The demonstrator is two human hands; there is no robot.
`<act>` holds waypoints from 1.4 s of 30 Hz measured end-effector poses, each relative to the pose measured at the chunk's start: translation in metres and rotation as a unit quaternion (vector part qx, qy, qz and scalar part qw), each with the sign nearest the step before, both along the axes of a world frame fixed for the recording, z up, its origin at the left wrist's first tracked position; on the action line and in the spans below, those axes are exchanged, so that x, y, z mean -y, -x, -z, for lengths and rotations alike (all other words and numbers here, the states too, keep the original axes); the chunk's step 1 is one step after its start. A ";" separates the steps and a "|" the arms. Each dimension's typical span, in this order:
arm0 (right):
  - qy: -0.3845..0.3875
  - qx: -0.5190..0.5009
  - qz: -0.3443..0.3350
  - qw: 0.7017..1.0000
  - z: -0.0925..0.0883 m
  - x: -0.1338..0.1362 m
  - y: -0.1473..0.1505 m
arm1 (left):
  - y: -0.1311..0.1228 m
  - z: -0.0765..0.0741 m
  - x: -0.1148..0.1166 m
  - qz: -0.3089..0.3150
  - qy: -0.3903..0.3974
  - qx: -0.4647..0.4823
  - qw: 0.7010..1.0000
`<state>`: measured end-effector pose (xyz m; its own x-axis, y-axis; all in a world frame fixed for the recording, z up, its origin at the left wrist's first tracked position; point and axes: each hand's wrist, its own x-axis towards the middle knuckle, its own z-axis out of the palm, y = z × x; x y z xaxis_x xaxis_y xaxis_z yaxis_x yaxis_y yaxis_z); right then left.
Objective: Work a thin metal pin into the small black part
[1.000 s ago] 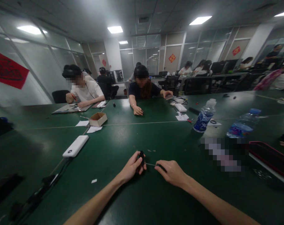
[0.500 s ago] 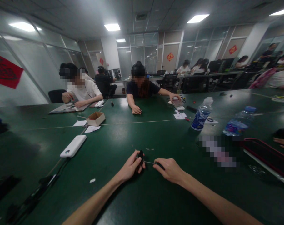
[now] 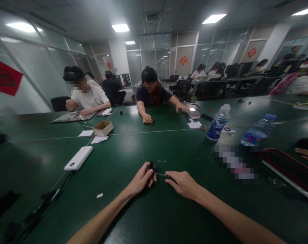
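My left hand [image 3: 141, 179] is closed around a small black part [image 3: 151, 166], which stands up between thumb and fingers; its exact kind is too small to tell. In my right hand [image 3: 183, 183] a screwdriver [image 3: 160, 174] is pinched, most of its dark handle hidden by the fingers. Its thin metal shaft points left and reaches the black part; the tip is hidden at my left fingers. Both hands are just above the green table [image 3: 154, 210].
A white power bank [image 3: 79, 158] with black cables lies left. Beyond it are a small cardboard box [image 3: 103, 128] and paper slips. Two bottles, one blue-labelled [image 3: 216, 125], stand right, near a red-edged tablet-like device [image 3: 288, 169]. A co-worker [image 3: 150, 88] sits opposite.
The co-worker opposite has drawn a hand back from the device there, whose screen now shows a bright patch. My hands keep nearly the same pose; the view has shifted slightly.
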<state>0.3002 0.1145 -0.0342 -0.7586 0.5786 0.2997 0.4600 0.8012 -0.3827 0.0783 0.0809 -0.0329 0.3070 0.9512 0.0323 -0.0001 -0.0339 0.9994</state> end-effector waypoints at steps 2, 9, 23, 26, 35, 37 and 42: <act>-0.016 0.001 0.005 1.000 0.001 0.000 0.000 | 0.000 0.000 0.000 0.002 -0.002 -0.005 1.000; -0.044 0.000 -0.003 0.999 0.003 -0.001 -0.001 | -0.001 -0.001 0.001 0.000 0.004 -0.019 1.000; -0.017 -0.016 0.017 1.000 0.001 0.004 0.002 | 0.003 -0.001 -0.002 0.020 -0.001 0.007 1.000; 0.006 -0.054 0.038 0.998 0.003 0.000 0.002 | 0.000 -0.004 0.002 0.040 0.002 -0.009 0.999; -0.003 -0.099 0.060 0.993 0.007 -0.013 -0.003 | -0.004 -0.001 0.003 0.063 0.033 0.032 0.997; -0.024 -0.072 0.004 0.997 0.006 -0.008 -0.002 | -0.001 0.004 -0.001 0.042 0.048 0.076 0.995; -0.022 -0.064 -0.023 0.997 0.002 -0.005 -0.002 | 0.003 0.009 -0.004 0.027 0.069 0.117 0.990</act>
